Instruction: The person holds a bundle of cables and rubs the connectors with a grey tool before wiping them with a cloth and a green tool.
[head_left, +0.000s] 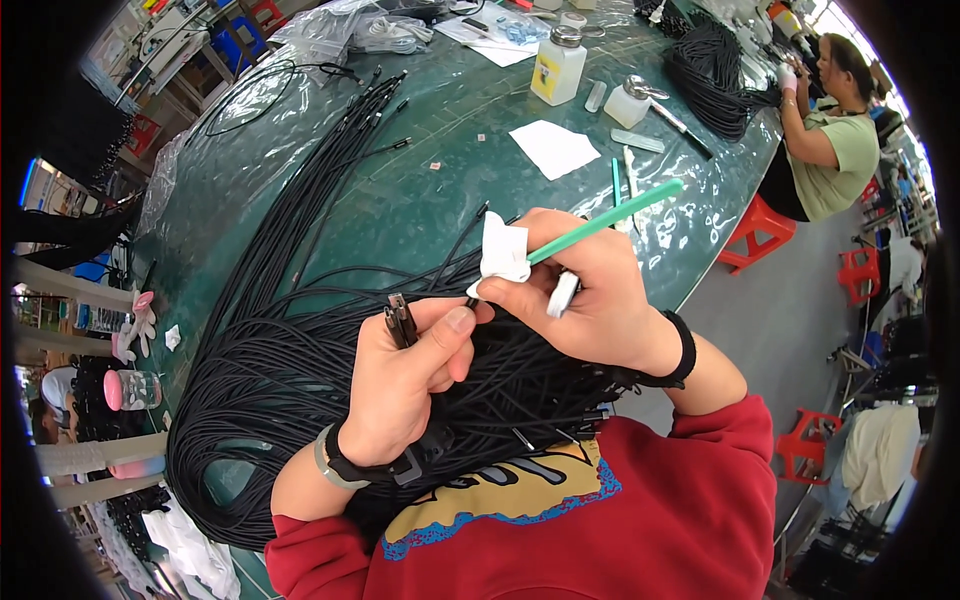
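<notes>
**Cable ends pinched up close, wipe and stick right at the tip**

A few black cable ends [400, 322] are pinched between thumb and fingers of the left hand [405, 385], probably so the tips stay steady. A white wipe [503, 250] and green stick [605, 220] are gripped in the closed right hand [585, 295], pressed right beside them. The big cable bundle [260, 380] is draped over the green table [420, 190], likely kept within reach.

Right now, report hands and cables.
Left hand pinching black cable ends. Right hand gripping green stick and white cloth. Cable bundle spread across table.
</notes>
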